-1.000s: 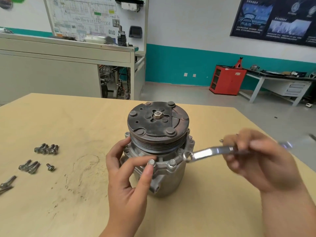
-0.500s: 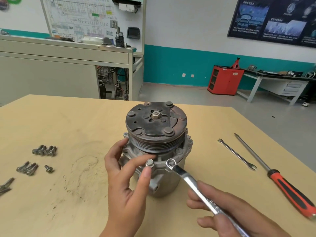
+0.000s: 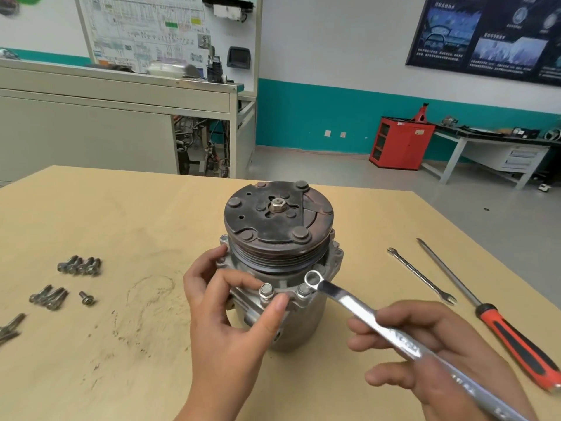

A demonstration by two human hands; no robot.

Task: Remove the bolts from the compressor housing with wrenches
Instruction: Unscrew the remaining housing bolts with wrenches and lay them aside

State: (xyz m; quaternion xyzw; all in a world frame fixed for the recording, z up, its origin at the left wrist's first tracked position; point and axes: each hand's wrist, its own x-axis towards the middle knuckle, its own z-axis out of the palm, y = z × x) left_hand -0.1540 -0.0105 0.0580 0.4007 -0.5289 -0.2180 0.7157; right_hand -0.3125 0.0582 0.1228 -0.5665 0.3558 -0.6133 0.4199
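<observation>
No brand is readable: stamped marks on the ring wrench [image 3: 364, 319] shank are blurred, and txt on the wall poster [image 3: 485, 34] and wiring chart [image 3: 139, 28] is too small to read. Compressor housing [image 3: 306, 326] stands upright mid-table [image 3: 136, 214], w/ a dark pulley plate on top. L hand [image 3: 224, 314] grips its flange from the near-left, thumb pressed just below one flange bolt [image 3: 266, 290]. R hand [image 3: 431, 354] clenches the wrench shank, fingers curled round it. The ring end sits just beside and above a 2nd flange bolt [image 3: 303, 290]; can't tell if they touch. L hand and wrench cover part of the housing front. Left on the table are loose bolts [image 3: 79, 265] in clusters plus one single. On the right lie a thin open-end wrench [image 3: 422, 276] and a red/black-handled screwdriver [image 3: 498, 326], side by side, apart from the housing. In the bkgd stands a red cabinet [image 3: 400, 142].
</observation>
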